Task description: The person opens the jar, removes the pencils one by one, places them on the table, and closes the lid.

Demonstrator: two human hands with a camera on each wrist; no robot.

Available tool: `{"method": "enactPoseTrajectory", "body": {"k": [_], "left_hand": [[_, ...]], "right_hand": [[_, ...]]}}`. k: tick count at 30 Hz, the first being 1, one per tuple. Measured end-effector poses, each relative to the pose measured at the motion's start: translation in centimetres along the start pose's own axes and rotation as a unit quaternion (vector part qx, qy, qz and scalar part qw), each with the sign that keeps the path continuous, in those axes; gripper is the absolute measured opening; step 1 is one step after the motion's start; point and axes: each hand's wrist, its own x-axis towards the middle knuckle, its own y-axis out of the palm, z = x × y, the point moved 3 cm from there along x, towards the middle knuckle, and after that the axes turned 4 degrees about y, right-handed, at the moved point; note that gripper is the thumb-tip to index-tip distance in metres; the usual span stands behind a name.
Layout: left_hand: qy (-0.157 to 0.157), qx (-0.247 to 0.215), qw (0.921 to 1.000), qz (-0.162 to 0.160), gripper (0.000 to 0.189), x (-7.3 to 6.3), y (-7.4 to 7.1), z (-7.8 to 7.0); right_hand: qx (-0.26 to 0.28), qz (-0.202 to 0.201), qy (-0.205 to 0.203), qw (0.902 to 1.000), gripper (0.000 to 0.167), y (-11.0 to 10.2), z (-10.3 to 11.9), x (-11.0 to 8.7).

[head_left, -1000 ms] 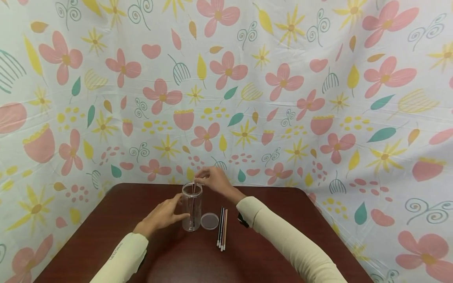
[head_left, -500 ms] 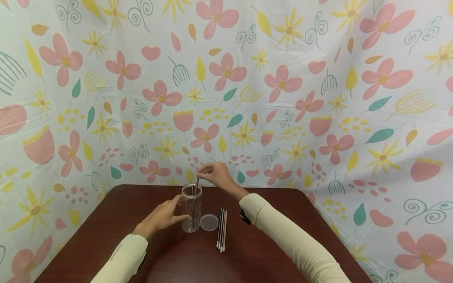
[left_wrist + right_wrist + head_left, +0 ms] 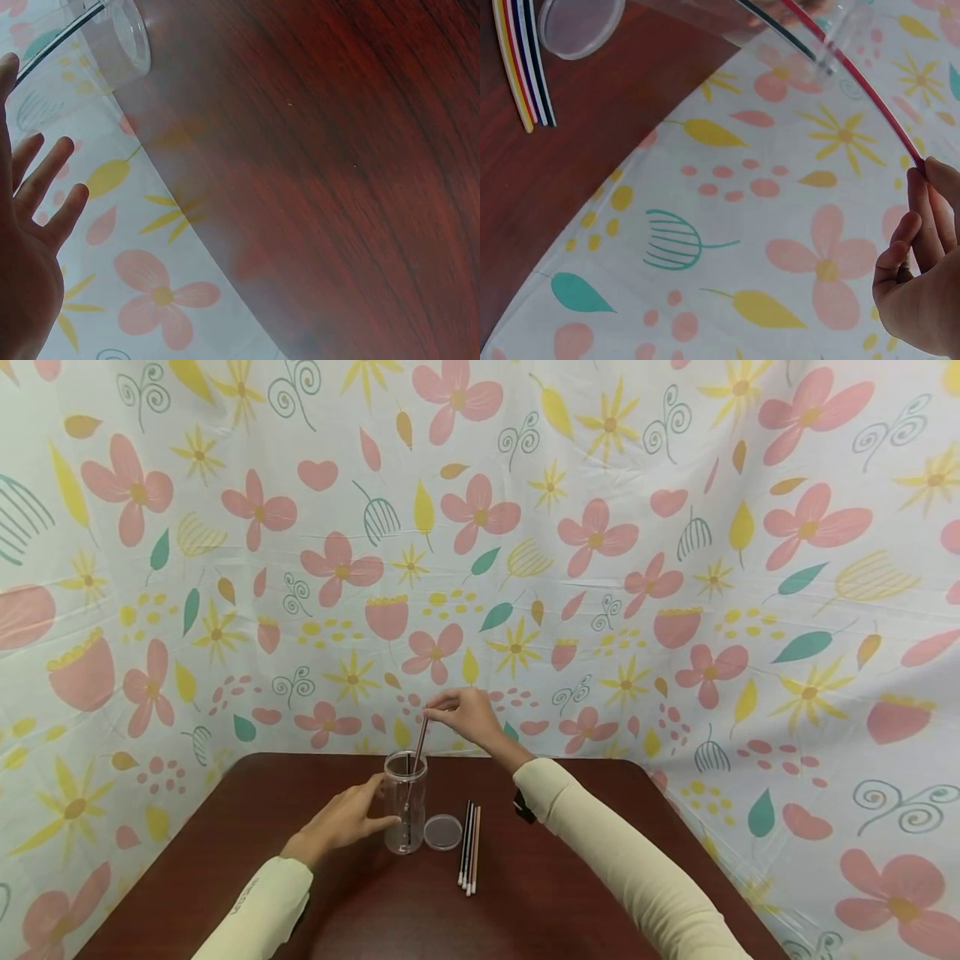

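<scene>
- Left hand [image 3: 341, 817] spreads around the clear jar [image 3: 417, 810], contact unclear; right hand [image 3: 467, 717] pinches the red stick [image 3: 886, 110] by its top.
- Nearest: loose sticks [image 3: 470, 847] on the table [image 3: 375, 914].
- Beyond: round lid [image 3: 443, 832], beside the jar.
- Farther: upright jar, dark stick [image 3: 780, 31] inside, red stick slanting from its mouth; clearing the rim should avoid tipping.

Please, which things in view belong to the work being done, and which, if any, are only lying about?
Belonging to the work:
red pencil, pinched by the fingers of the right hand
clear jar
dark pencil inside it
loose pencils, probably
round lid, probably

Only background; I see no stray objects:
table
floral cloth
</scene>
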Motion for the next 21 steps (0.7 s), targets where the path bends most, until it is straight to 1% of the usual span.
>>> {"method": "enactPoseTrajectory", "body": {"k": [6, 13, 21], "left_hand": [[0.001, 0.006, 1.0, 0.001, 0.069, -0.1, 0.0, 0.1], [0.009, 0.006, 0.9999, -0.008, 0.066, -0.1, 0.1, 0.1], [0.013, 0.007, 0.9998, -0.01, 0.065, -0.1, 0.0, 0.0]], "right_hand": [[0.006, -0.011, 0.003, 0.9999, 0.016, -0.9, 0.0, 0.6], [0.014, -0.017, 0.009, 0.9997, 0.018, -2.1, -0.3, 1.1], [0.01, -0.047, -0.019, 0.9987, 0.018, -3.7, -0.1, 1.9]]}}
